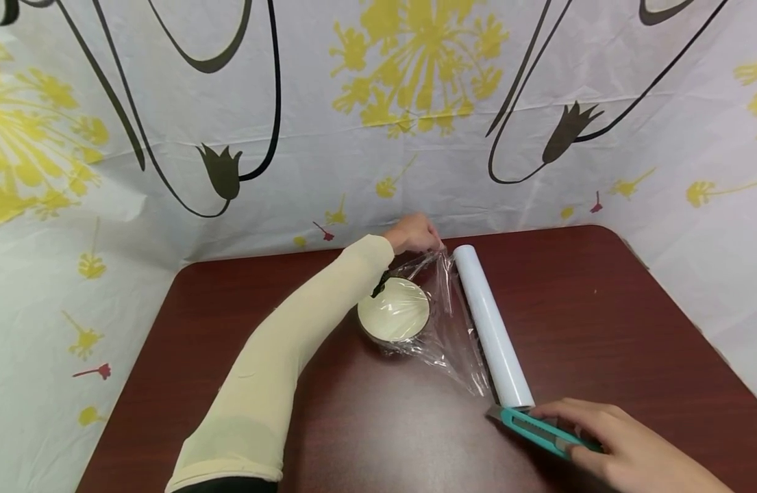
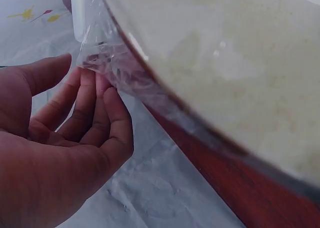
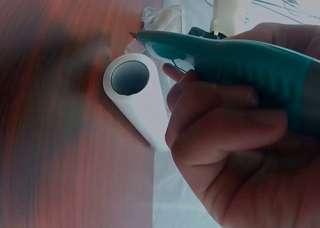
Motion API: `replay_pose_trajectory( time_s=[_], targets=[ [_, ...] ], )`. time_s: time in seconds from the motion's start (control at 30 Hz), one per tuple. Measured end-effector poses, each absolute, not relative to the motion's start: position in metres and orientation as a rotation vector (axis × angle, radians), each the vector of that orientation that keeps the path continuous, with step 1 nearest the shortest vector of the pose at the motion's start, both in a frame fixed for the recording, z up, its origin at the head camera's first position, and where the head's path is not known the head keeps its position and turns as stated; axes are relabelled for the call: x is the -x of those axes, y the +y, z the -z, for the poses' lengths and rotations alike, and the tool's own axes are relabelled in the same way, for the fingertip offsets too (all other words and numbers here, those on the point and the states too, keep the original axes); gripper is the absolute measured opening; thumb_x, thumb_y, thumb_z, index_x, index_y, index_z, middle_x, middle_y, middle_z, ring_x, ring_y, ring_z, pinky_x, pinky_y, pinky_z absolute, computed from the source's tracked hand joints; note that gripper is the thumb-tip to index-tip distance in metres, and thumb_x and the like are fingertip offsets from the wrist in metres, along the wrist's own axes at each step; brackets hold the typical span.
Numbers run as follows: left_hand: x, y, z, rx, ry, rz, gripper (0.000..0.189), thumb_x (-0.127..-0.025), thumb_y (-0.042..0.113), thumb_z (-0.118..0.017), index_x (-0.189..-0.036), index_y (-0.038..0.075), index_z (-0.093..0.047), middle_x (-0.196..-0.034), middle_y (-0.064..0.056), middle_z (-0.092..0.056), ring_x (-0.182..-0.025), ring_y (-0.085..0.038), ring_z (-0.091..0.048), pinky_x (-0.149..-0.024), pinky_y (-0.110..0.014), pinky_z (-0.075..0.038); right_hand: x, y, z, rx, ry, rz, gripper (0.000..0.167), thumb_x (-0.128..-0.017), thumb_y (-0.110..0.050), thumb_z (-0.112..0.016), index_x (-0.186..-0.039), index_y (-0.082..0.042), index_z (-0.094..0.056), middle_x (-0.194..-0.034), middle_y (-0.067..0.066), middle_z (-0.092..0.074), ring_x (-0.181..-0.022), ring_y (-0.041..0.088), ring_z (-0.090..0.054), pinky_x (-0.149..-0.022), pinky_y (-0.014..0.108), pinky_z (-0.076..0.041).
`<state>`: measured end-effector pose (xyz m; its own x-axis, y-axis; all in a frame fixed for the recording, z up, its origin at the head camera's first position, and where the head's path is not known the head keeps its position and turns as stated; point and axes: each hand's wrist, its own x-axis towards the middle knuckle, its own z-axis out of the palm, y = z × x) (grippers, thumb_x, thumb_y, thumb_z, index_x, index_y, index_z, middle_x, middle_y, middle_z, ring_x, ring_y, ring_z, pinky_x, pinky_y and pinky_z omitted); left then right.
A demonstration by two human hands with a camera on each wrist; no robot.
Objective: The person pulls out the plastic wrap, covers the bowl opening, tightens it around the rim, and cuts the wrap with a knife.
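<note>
At the table's back edge my left hand [image 1: 415, 235] pinches a corner of clear plastic wrap [image 1: 447, 301]. The left wrist view shows the fingertips gathered at the crinkled wrap [image 2: 102, 60]. The wrap lies over a round cream-coloured bowl [image 1: 392, 311] with a dark outside, and spreads right toward a long white roll [image 1: 492, 329]. My right hand [image 1: 606, 435] grips a teal utility knife [image 1: 541, 431], its blade out and pointing left by the roll's near end. In the right wrist view, the knife [image 3: 225, 62] is above the roll's hollow end [image 3: 131, 77].
All of this is on a dark red-brown wooden table [image 1: 600, 308]. Behind it hangs a white sheet [image 1: 329, 171] with yellow and grey flower prints. My left arm in a cream sleeve [image 1: 279, 363] reaches across the table's left half. A black strap [image 1: 381, 282] is at that wrist.
</note>
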<state>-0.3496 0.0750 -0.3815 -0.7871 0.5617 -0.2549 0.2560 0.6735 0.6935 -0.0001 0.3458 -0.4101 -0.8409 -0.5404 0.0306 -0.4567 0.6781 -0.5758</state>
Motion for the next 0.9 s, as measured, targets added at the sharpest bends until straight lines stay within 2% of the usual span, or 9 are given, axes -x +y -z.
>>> replay_pose_trajectory(
  time_s=[0.1,0.23,0.33,0.57,0.8,0.9],
  targets=[
    [0.35,0.074,0.381,-0.628,2.414,-0.918,0.018,-0.102,0.009,-0.073,-0.114,0.001,-0.085,-0.106,-0.008,-0.082,-0.094,-0.023,-0.076,-0.086,-0.032,-0.062,0.0,0.346,0.411,0.82,2.745,0.889,0.046,-0.092,0.001,-0.077,-0.136,-0.012,-0.071,-0.119,-0.017,-0.066,-0.095,0.0,-0.056,-0.067,0.022,-0.046],
    [0.35,0.068,0.378,-0.598,2.386,-0.925,0.024,-0.106,0.013,-0.07,-0.122,0.001,-0.082,-0.112,-0.013,-0.081,-0.106,-0.032,-0.075,-0.097,-0.042,-0.061,0.001,0.346,0.41,0.829,2.718,0.939,0.047,-0.092,0.003,-0.075,-0.136,-0.013,-0.071,-0.117,-0.018,-0.065,-0.093,0.0,-0.056,-0.066,0.021,-0.046],
    [0.348,0.059,0.373,-0.56,2.376,-0.927,0.029,-0.108,0.019,-0.068,-0.128,0.001,-0.079,-0.117,-0.016,-0.079,-0.107,-0.033,-0.073,-0.097,-0.046,-0.059,0.002,0.348,0.409,0.869,2.692,1.008,0.052,-0.09,0.007,-0.074,-0.137,-0.014,-0.07,-0.11,-0.019,-0.065,-0.09,-0.001,-0.056,-0.064,0.021,-0.045],
    [0.338,0.022,0.362,-0.512,2.387,-0.93,0.036,-0.111,0.027,-0.066,-0.13,-0.002,-0.075,-0.121,-0.019,-0.075,-0.094,-0.026,-0.067,-0.089,-0.044,-0.059,0.008,0.35,0.407,0.917,2.622,1.121,0.061,-0.09,0.014,-0.07,-0.141,-0.019,-0.067,-0.107,-0.017,-0.068,-0.089,0.003,-0.06,-0.063,0.021,-0.045],
    [0.316,-0.015,0.372,-0.443,2.369,-1.009,0.04,-0.111,0.032,-0.066,-0.132,-0.002,-0.074,-0.128,-0.017,-0.074,-0.116,-0.031,-0.07,-0.101,-0.047,-0.061,0.015,0.347,0.404,0.873,2.658,1.129,0.064,-0.091,0.013,-0.07,-0.142,-0.025,-0.067,-0.106,-0.017,-0.069,-0.092,0.005,-0.063,-0.066,0.022,-0.047],
    [0.303,-0.027,0.381,-0.421,2.35,-1.07,0.041,-0.111,0.033,-0.066,-0.134,0.0,-0.074,-0.13,-0.016,-0.073,-0.119,-0.031,-0.07,-0.101,-0.047,-0.062,0.02,0.347,0.405,0.86,2.64,1.139,0.061,-0.094,0.012,-0.069,-0.143,-0.025,-0.067,-0.108,-0.016,-0.07,-0.094,0.007,-0.063,-0.068,0.023,-0.049]
  ],
)
